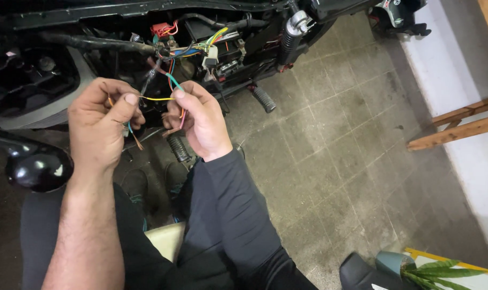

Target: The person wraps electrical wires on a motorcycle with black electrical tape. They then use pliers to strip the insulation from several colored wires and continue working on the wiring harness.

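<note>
I see my left hand and right hand both pinched on a yellow wire stretched between them, just below the motorcycle's wiring harness, above the tiled floor.

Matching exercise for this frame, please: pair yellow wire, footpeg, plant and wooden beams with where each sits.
Things:
1. yellow wire
2. footpeg
3. plant
4. wooden beams

Places:
A. bottom right corner
B. against the right wall
C. stretched between left hand and right hand
D. sticking out under the bike frame, over the tiles

Pairs: 1-C, 2-D, 3-A, 4-B
</note>
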